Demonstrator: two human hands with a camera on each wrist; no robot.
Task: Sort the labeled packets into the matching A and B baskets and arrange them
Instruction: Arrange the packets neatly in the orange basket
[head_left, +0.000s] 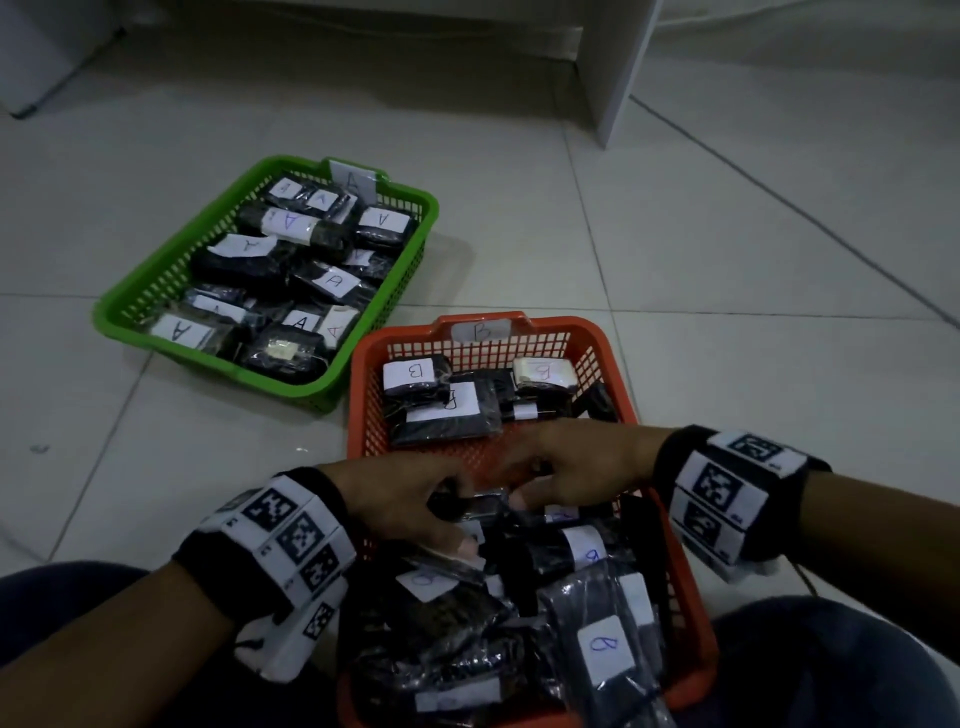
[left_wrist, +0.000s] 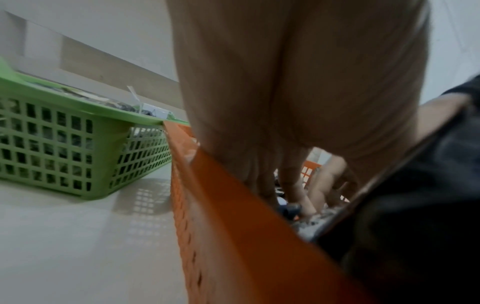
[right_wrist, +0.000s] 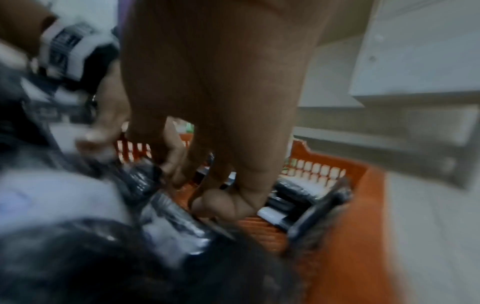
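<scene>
Orange plastic mesh surrounds both my hands: they are down inside the orange basket marked B. My left hand and right hand meet over its middle, fingertips almost touching, and between them sits a dark plastic-wrapped packet. The left fingers are curled around its near-left end; the right fingers bend down onto its other end, thumb tucked underneath. In the right wrist view the fingers curl tight against the wrapping, though blur keeps me from telling exactly how much of the packet they enclose.

Beyond my fingertips, at the basket's far end, lie several dark packets with white B labels. Nearer me than the fingers, under both wrists, more B packets lie heaped, some leaning on the right wall.

Past the left fingers, beyond the orange rim, stands the green basket with its A tag, packed with A-labelled packets. In the left wrist view the green basket touches the orange basket at one corner. Both stand on pale floor tiles.
</scene>
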